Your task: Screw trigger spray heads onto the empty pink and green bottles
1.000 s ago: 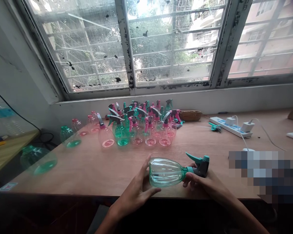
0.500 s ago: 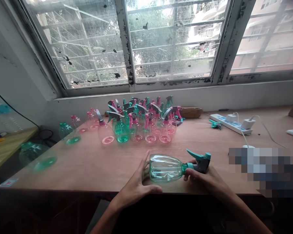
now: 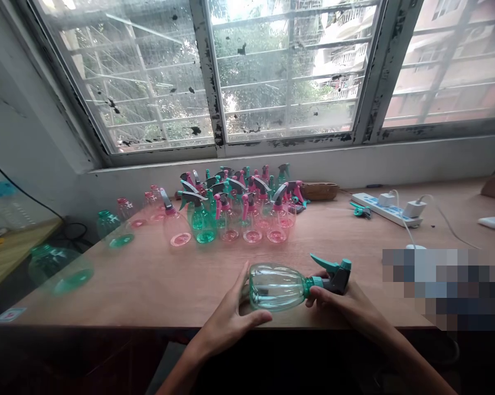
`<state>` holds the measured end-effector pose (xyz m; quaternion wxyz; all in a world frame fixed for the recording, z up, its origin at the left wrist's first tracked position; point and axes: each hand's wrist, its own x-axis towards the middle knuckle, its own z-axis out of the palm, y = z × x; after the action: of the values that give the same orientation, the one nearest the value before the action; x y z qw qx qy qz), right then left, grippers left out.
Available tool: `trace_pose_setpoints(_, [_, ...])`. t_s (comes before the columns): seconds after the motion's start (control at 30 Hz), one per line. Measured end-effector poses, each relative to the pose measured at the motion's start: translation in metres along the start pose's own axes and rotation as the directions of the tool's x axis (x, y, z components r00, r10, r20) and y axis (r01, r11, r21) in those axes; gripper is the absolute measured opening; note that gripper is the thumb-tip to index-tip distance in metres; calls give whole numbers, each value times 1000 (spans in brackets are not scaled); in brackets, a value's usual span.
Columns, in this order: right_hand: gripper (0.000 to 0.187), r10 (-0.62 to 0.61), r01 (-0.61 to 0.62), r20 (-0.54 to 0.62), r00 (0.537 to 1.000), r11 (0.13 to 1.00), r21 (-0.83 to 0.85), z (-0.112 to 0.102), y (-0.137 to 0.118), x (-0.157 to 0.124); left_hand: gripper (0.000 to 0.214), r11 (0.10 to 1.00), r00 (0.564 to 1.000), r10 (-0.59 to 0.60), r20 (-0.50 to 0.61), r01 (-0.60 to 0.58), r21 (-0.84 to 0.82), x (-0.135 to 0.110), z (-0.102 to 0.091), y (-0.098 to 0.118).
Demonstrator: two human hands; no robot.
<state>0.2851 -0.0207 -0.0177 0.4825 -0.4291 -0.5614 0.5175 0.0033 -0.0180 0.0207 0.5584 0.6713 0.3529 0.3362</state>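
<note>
A clear green spray bottle [image 3: 276, 286] lies sideways between my hands near the table's front edge, its base to the left. On its neck sits a dark grey spray head [image 3: 337, 278] with a teal trigger, pointing right. My left hand [image 3: 231, 315] cups the base, thumb in front and fingers partly hidden behind the bottle. Fingers of my right hand [image 3: 344, 302] close around the teal collar [image 3: 316, 282] where head and neck meet. Beyond my hands stands a cluster of pink and green spray bottles [image 3: 204, 222], most with spray heads on.
Headless bottles stand on the left, including a large green one [image 3: 60, 269] and a pink one [image 3: 127, 208]. A loose teal spray head [image 3: 360, 210] lies by a white power strip [image 3: 385, 208] with plugs and cables. The wooden table [image 3: 148, 291] meets a windowed wall.
The whole view has shifted slightly. My hands keep the same hold on the spray bottle, with no clear movement of it between them.
</note>
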Motion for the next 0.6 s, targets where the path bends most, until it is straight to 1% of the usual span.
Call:
trace_pose_setpoints(0.07, [32, 3, -3, 5, 1000, 1000, -3, 0, 0, 0, 88, 1000, 1000, 2, 24, -2, -17, 2, -1, 1])
trace_pose_setpoints(0.1, [33, 4, -4, 2, 1000, 1000, 3, 0, 1, 0, 90, 1000, 1000, 12, 25, -11, -16, 2, -1, 0])
trace_pose_setpoints(0.23, [31, 4, -4, -8, 1000, 999, 33, -1, 4, 1, 109, 999, 999, 37, -33, -37, 0, 2, 0, -6])
trace_pose_setpoints(0.3, [31, 4, -4, -3, 1000, 999, 37, -1, 4, 1, 113, 999, 999, 32, -43, -32, -5, 2, 0, -7])
trace_pose_setpoints(0.47, [32, 7, -8, 10, 1000, 999, 40, -2, 4, 2, 99, 999, 1000, 13, 0, -13, -48, 2, -2, -4])
trace_pose_setpoints(0.6, [32, 4, -3, -14, 1000, 996, 86, -2, 7, 3, 109, 999, 999, 23, -25, -24, -38, 3, -2, -8])
